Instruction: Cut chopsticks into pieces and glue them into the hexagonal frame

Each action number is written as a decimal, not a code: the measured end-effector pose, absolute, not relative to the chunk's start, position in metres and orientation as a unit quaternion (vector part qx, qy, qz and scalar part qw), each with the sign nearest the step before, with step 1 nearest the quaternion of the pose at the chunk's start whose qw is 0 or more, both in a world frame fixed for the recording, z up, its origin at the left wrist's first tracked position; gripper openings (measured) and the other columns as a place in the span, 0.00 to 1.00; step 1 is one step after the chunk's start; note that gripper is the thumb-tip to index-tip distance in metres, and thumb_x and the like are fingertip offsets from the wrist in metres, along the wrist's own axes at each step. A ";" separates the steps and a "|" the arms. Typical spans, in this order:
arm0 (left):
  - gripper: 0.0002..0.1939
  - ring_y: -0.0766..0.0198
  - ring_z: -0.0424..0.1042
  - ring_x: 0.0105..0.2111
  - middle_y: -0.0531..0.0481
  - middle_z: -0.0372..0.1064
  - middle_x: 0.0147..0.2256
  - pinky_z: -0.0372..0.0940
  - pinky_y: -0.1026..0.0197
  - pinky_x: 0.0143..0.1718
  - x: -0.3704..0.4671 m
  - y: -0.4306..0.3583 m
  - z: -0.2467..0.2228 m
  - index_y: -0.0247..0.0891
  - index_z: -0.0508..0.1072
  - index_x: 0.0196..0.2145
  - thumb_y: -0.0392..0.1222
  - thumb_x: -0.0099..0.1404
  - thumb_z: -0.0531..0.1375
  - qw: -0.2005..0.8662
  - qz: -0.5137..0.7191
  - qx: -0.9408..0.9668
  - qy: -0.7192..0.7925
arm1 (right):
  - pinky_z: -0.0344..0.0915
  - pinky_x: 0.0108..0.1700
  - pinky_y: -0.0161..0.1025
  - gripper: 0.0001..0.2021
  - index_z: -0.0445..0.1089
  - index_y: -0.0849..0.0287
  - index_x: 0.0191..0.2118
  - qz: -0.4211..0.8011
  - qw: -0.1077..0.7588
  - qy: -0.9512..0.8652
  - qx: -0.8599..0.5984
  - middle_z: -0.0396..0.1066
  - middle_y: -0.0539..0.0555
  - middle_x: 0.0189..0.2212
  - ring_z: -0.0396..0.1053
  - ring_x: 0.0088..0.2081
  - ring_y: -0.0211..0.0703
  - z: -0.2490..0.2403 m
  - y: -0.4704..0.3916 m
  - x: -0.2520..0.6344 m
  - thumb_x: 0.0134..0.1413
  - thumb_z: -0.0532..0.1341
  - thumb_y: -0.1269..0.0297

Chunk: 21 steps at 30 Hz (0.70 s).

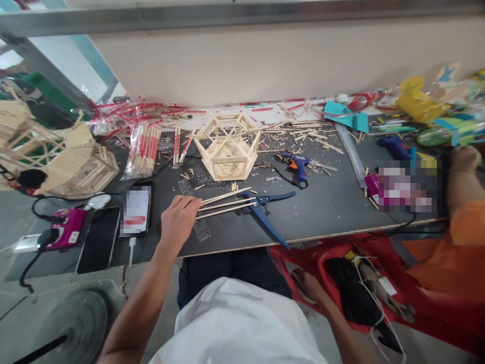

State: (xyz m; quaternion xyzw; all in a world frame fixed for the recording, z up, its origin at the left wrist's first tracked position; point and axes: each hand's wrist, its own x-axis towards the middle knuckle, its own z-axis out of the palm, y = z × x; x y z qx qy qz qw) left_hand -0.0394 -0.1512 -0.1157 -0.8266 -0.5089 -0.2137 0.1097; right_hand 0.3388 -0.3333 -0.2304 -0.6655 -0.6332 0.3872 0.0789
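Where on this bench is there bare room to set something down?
Mainly the dark tabletop between the blue cutter, the nearer glue gun and the magenta box, with only specks on it. Crowded: the back, with wood scraps; the left, with wrapped sticks and two phones; and around the left hand, holding thin wooden sticks.

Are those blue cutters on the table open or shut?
Open: the blue cutters lie with their two handles spread apart.
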 end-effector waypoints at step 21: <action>0.05 0.65 0.75 0.32 0.51 0.78 0.32 0.67 0.63 0.36 0.013 -0.109 -0.027 0.40 0.78 0.40 0.41 0.69 0.62 0.055 -0.403 -0.834 -0.374 | 0.59 0.59 0.53 0.10 0.72 0.52 0.49 -0.014 0.310 -0.854 -0.418 0.73 0.55 0.49 0.67 0.55 0.50 0.013 -0.133 0.252 0.67 0.57 0.63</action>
